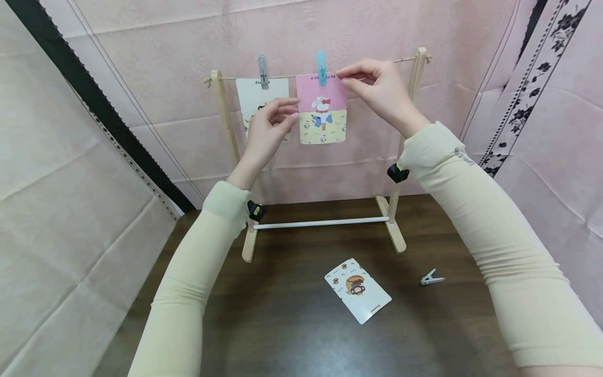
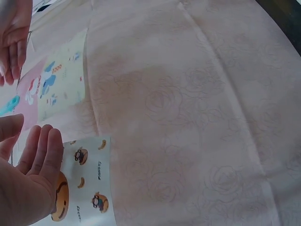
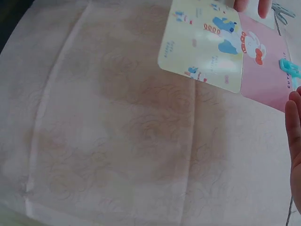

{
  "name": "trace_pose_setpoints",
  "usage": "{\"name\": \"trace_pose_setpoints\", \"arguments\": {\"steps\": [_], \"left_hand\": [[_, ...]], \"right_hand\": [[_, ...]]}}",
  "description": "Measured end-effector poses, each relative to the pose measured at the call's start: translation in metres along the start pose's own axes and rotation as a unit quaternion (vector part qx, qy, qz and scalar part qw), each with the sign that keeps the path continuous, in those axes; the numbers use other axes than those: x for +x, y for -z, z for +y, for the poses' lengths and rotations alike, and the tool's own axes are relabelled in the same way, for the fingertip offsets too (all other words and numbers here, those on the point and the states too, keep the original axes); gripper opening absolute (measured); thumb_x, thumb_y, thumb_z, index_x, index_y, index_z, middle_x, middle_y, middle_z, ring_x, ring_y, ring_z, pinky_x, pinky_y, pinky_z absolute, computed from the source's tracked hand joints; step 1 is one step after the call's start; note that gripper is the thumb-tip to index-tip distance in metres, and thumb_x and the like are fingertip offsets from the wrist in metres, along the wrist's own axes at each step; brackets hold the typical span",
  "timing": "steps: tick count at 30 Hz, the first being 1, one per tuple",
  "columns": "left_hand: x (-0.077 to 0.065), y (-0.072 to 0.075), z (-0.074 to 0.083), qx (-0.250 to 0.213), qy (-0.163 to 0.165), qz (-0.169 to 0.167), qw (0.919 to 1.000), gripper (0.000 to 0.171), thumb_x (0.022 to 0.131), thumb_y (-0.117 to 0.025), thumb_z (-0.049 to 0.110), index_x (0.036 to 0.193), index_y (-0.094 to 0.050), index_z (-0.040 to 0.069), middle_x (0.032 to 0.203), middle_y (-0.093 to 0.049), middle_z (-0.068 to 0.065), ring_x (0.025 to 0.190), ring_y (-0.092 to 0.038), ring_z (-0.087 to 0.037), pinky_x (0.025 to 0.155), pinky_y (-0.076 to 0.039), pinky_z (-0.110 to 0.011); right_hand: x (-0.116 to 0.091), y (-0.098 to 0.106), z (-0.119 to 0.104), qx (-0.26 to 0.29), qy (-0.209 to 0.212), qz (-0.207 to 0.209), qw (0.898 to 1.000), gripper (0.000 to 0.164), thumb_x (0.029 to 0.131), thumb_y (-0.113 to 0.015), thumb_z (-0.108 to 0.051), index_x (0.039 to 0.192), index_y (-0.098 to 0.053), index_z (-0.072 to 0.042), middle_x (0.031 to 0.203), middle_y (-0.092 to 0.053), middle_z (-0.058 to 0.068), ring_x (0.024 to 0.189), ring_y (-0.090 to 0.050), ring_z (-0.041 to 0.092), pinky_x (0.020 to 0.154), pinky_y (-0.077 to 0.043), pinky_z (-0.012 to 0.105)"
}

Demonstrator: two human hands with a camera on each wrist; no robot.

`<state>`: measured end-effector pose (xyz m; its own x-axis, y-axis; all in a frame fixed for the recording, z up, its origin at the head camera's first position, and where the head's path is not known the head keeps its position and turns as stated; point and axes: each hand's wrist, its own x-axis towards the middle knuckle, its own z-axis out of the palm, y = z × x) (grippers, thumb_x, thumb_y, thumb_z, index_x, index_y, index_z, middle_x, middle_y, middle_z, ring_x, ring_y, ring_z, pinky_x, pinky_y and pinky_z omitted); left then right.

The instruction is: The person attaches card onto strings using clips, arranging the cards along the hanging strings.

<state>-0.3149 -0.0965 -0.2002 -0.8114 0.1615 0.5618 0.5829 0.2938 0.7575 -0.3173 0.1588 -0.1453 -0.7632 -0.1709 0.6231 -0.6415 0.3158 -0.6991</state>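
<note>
A pink and yellow card [image 1: 323, 126] with a rabbit picture hangs from the cord, held by a blue clothespin [image 1: 322, 68]. My right hand [image 1: 383, 91] is at the card's upper right corner, fingertips right at the edge. By the card's left edge is my left hand [image 1: 269, 131], its thumb and fingers parted in the left wrist view, with nothing between them. Behind that hand, a white card [image 1: 249, 97] hangs under a grey clothespin [image 1: 263, 72]; the hand partly hides it in the head view.
A wooden stand [image 1: 220, 107] carries the cord, with a white bar [image 1: 320, 223] low across it. On the brown table [image 1: 282, 324] lie another white card [image 1: 372, 303] with a monkey picture and a light grey clothespin [image 1: 432, 278]. Pale pink cloth [image 1: 165, 63] hangs behind.
</note>
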Motion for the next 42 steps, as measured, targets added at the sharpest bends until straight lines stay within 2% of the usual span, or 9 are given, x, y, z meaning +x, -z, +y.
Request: {"name": "trace_pose_setpoints", "arguments": {"steps": [6, 15, 21, 26, 31, 42], "left_hand": [[-0.004, 0.004, -0.003, 0.029, -0.001, -0.009, 0.9995, 0.035, 0.098, -0.068, 0.023, 0.132, -0.065, 0.015, 0.116, -0.069, -0.003, 0.098, -0.064, -0.015, 0.085, -0.053, -0.031], [-0.011, 0.010, -0.009, 0.044, -0.001, -0.031, 0.9985, 0.033, 0.098, -0.068, 0.021, 0.129, -0.065, 0.011, 0.115, -0.069, -0.004, 0.097, -0.064, -0.017, 0.084, -0.053, -0.031], [-0.018, 0.012, -0.009, 0.088, -0.019, -0.046, 0.9949, 0.031, 0.098, -0.069, 0.019, 0.128, -0.066, 0.011, 0.113, -0.071, -0.005, 0.098, -0.064, -0.017, 0.089, -0.051, -0.032], [-0.024, 0.013, -0.008, 0.111, -0.031, -0.064, 0.9913, 0.032, 0.098, -0.068, 0.018, 0.129, -0.066, 0.011, 0.114, -0.071, -0.006, 0.098, -0.066, -0.019, 0.088, -0.052, -0.034], [-0.029, 0.013, -0.010, 0.119, -0.027, -0.079, 0.9894, 0.032, 0.098, -0.068, 0.020, 0.129, -0.066, 0.013, 0.116, -0.071, -0.005, 0.097, -0.066, -0.019, 0.087, -0.052, -0.035], [-0.040, 0.012, -0.015, 0.118, -0.037, -0.099, 0.9874, 0.030, 0.098, -0.068, 0.018, 0.127, -0.067, 0.010, 0.114, -0.071, -0.007, 0.097, -0.066, -0.018, 0.088, -0.053, -0.035]], "right_hand": [[-0.016, 0.012, 0.009, -0.019, -0.016, -0.009, 1.000, 0.020, 0.094, -0.073, -0.014, 0.113, -0.076, -0.007, 0.115, -0.073, 0.002, 0.099, -0.067, 0.012, 0.088, -0.051, 0.022], [-0.037, 0.035, 0.023, -0.036, -0.025, -0.010, 0.999, 0.023, 0.094, -0.074, -0.019, 0.115, -0.076, -0.009, 0.110, -0.073, -0.006, 0.095, -0.067, 0.010, 0.082, -0.050, 0.019], [-0.053, 0.053, 0.035, -0.030, -0.040, -0.001, 0.999, 0.023, 0.093, -0.075, -0.020, 0.114, -0.077, -0.010, 0.106, -0.074, -0.012, 0.091, -0.069, 0.008, 0.080, -0.049, 0.017], [-0.068, 0.064, 0.047, -0.035, -0.049, 0.002, 0.998, 0.024, 0.093, -0.076, -0.019, 0.114, -0.077, -0.009, 0.104, -0.074, -0.013, 0.090, -0.068, 0.005, 0.079, -0.049, 0.016], [-0.081, 0.072, 0.054, -0.046, -0.064, -0.004, 0.997, 0.027, 0.093, -0.075, -0.024, 0.116, -0.076, -0.009, 0.105, -0.074, -0.013, 0.092, -0.067, 0.006, 0.081, -0.049, 0.015], [-0.102, 0.088, 0.064, -0.089, -0.089, -0.007, 0.992, 0.030, 0.094, -0.073, -0.030, 0.119, -0.075, -0.014, 0.108, -0.072, -0.017, 0.092, -0.065, 0.006, 0.079, -0.046, 0.018]]}}
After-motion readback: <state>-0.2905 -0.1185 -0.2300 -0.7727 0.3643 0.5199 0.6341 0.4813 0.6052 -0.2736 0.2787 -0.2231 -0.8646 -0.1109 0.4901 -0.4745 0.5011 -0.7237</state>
